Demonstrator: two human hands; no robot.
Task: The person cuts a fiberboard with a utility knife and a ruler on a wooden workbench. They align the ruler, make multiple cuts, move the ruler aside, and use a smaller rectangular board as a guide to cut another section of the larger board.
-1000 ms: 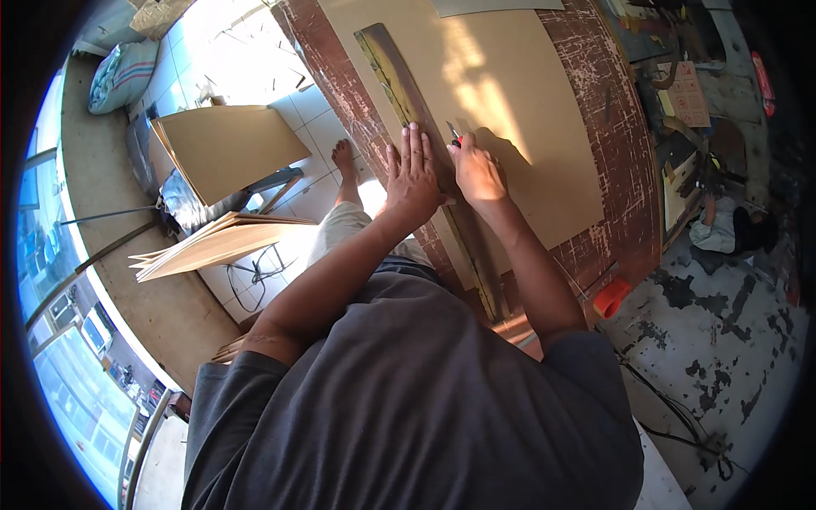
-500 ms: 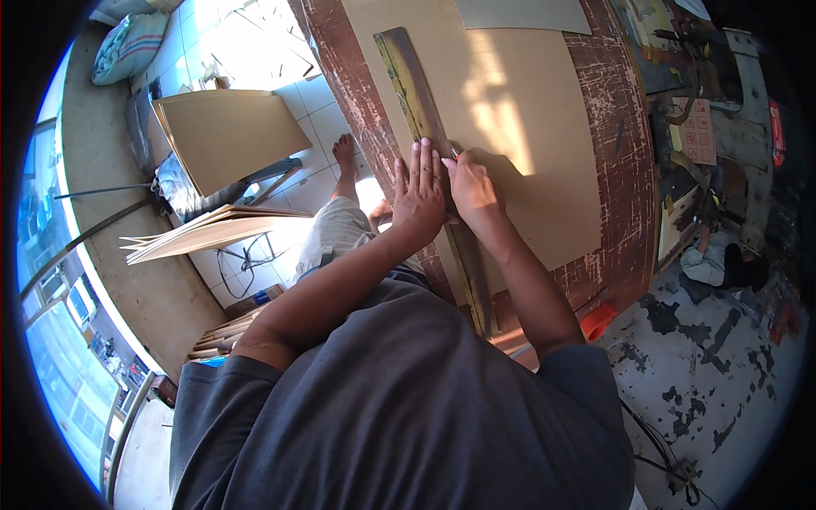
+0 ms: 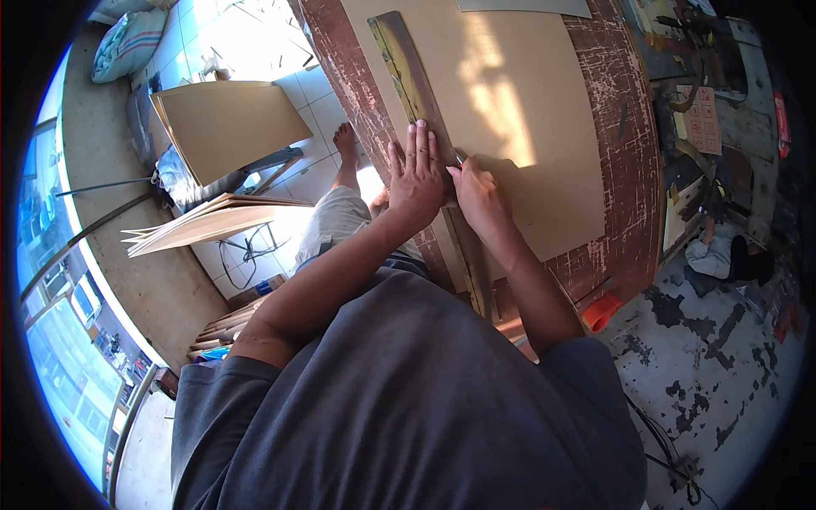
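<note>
A long, worn straightedge bar [image 3: 414, 72], dark with yellowish patches, lies lengthwise on a large brown board sheet [image 3: 552, 119]. My left hand [image 3: 416, 183] presses flat on the bar, its fingers stretched out and pointing away from me. Right beside it, along the bar's right edge, my right hand [image 3: 482, 197] is closed around a slim utility knife [image 3: 460, 156]. Only a bit of the knife shows past the fingers; its tip is too small to make out. Both hands rest low over the sheet.
The sheet lies on a scuffed reddish-brown table [image 3: 625, 183]. A greyish sheet [image 3: 527, 7] overlaps its far end. Left are stacked brown boards [image 3: 229, 127] and fanned sheets [image 3: 217, 223]. An orange-red object [image 3: 602, 312] sits by the table's near right corner. Another person [image 3: 722, 255] is at the far right.
My right hand has slid a little toward me along the bar's edge, knife still in it. My left hand keeps its place on the bar. The whole view has shifted slightly.
</note>
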